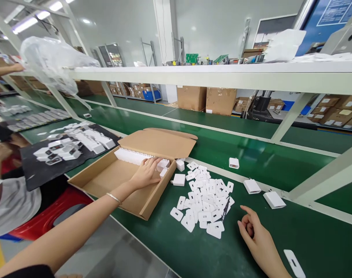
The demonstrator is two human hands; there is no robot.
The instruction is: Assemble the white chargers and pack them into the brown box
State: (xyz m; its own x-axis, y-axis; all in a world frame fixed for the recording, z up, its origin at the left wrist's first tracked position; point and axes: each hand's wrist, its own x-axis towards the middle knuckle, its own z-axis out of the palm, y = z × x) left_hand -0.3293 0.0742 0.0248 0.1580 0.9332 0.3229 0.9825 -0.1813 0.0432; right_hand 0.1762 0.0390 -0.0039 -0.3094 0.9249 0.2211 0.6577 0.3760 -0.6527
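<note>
Left hand (147, 172) lies flat, fingers together, on white chargers (163, 164) in the cardboard box (106, 178); best press them snug against the row. Right hand (255, 233) rests loosely curled, empty.

— What's on the left hand (147, 173)?
— Nothing on the fingers (152, 161); back from them, past the knuckles, a thin silvery bracelet circles the wrist. Far up from the fingers, a dark sleeve edge shows.
— And the right hand (255, 233)?
— Bare fingers (247, 210), no ring, no band or sleeve behind them in view
</note>
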